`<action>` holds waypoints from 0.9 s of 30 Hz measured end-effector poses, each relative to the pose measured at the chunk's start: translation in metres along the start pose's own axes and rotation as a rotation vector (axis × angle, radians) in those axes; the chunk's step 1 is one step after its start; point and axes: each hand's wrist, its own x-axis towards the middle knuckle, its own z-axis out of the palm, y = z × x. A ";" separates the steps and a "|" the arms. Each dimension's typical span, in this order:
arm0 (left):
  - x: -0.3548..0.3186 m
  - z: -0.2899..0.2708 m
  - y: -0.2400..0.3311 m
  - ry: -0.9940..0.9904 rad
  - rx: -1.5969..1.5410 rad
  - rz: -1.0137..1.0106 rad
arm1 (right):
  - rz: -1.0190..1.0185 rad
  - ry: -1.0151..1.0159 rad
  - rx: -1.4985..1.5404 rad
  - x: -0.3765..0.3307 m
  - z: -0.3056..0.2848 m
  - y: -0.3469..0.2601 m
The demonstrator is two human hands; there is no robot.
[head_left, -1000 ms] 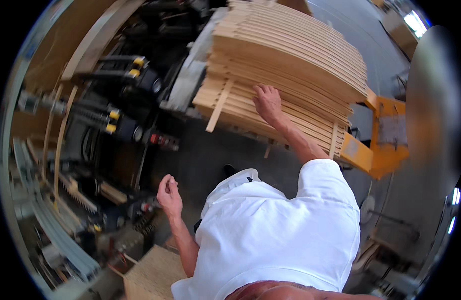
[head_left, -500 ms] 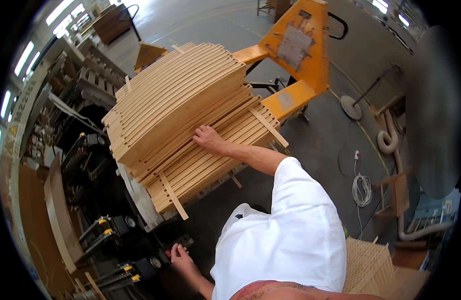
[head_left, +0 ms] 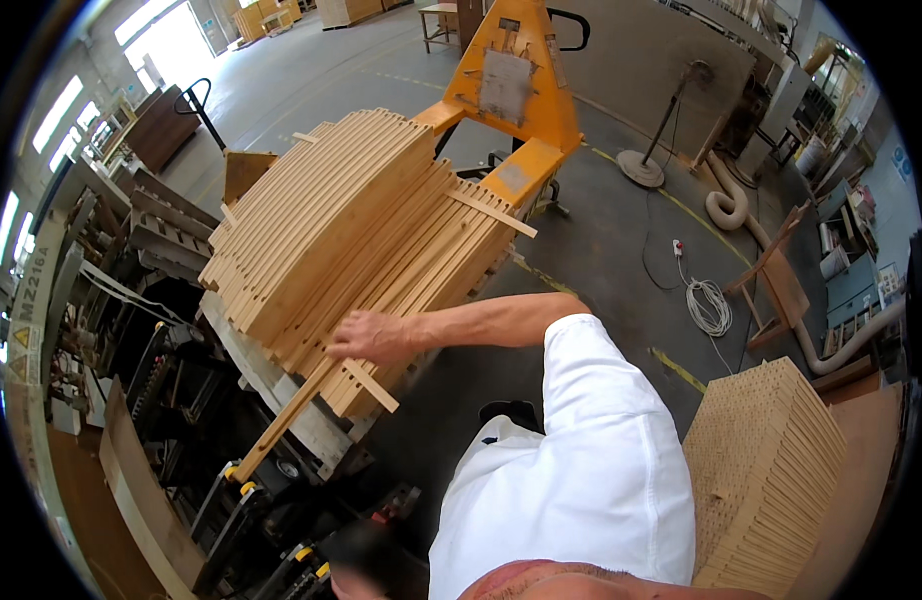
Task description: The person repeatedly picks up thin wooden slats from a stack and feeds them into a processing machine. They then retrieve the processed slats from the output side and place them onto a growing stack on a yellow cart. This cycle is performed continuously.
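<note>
My right hand (head_left: 373, 338) is closed round a pale wooden slat (head_left: 286, 425) on the near, lower part of a stack of slats (head_left: 331, 225). This slat sticks out beyond the stack toward the lower left, its end by the yellow-tipped machine parts (head_left: 243, 482). Just below the hand lies a short wooden stick (head_left: 373, 388) across the slats, and a second stick (head_left: 489, 212) crosses them at the right end. Only a blurred bit of my left hand (head_left: 353, 583) shows at the lower edge; its fingers cannot be made out.
Behind the stack stands a yellow pallet truck (head_left: 516, 100). Dark machinery (head_left: 171, 400) lines the left side. On the right are another wooden stack (head_left: 761, 470), a coiled cable (head_left: 709, 308), a round-based stand (head_left: 641, 168) and a flexible hose (head_left: 726, 210).
My right hand has moved toward the lower left, and the slat now juts out past the stack's left end. My left hand has dropped to the lower edge. The view has shifted.
</note>
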 end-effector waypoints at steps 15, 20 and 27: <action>0.045 -0.178 0.069 0.664 0.650 0.294 | 0.082 -0.126 0.555 0.060 0.020 -0.156; 0.078 -0.283 0.007 0.710 0.963 -0.105 | -0.107 -0.206 0.553 0.107 0.030 -0.227; 0.087 -0.321 -0.030 0.579 1.088 -0.381 | -0.225 -0.243 0.517 0.139 0.045 -0.250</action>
